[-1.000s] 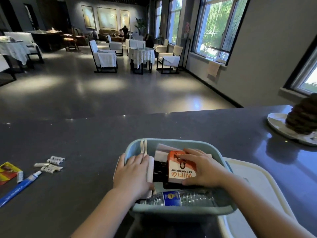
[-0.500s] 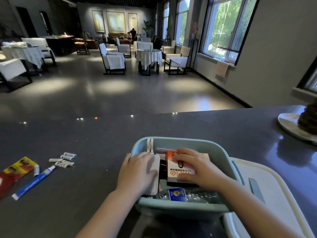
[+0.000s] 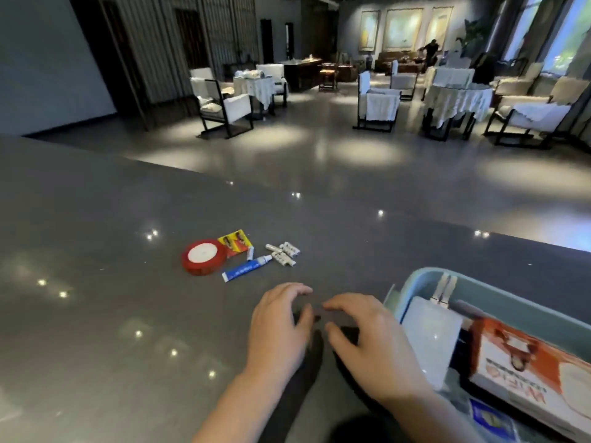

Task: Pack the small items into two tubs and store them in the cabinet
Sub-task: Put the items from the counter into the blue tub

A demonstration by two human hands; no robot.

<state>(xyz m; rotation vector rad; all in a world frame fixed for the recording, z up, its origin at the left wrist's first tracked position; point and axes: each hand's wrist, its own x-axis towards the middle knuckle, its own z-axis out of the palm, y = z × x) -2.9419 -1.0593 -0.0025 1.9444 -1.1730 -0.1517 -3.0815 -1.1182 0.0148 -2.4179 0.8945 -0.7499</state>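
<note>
A light blue tub (image 3: 425, 276) sits at the right on the dark counter (image 3: 96, 314). It holds an orange and white box (image 3: 524, 369), a white case (image 3: 431, 337), clothespins (image 3: 443, 289) and a bottle with a blue label (image 3: 489, 420). Further left lie a red tape roll (image 3: 203, 255), a yellow and red packet (image 3: 235, 243), a blue tube (image 3: 246, 270) and several small white batteries (image 3: 284, 254). My left hand (image 3: 278, 330) and my right hand (image 3: 367, 340) hover over the counter left of the tub, fingers loosely curved, holding nothing.
Beyond the counter's far edge is a wide floor with white-covered chairs (image 3: 379, 103) and tables (image 3: 457, 94). A person (image 3: 431, 49) stands at the far back.
Both hands have left the tub and moved left over the bare counter. The view has swung left, so the tape roll and loose items now sit ahead.
</note>
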